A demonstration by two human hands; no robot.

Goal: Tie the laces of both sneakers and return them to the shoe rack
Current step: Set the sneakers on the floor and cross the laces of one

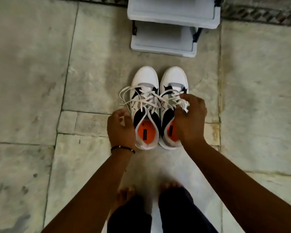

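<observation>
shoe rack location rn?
Head view, top centre: the white shoe rack stands on the floor, just beyond the toes of the sneakers.

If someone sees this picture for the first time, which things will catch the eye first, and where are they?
The pair of white sneakers stands side by side in the middle of the stone floor, with bright orange insoles and loose white laces spread across them. The left hand and the right hand each pinch a lace beside the shoes. Beyond the toes stands a pale grey shoe rack.
</observation>
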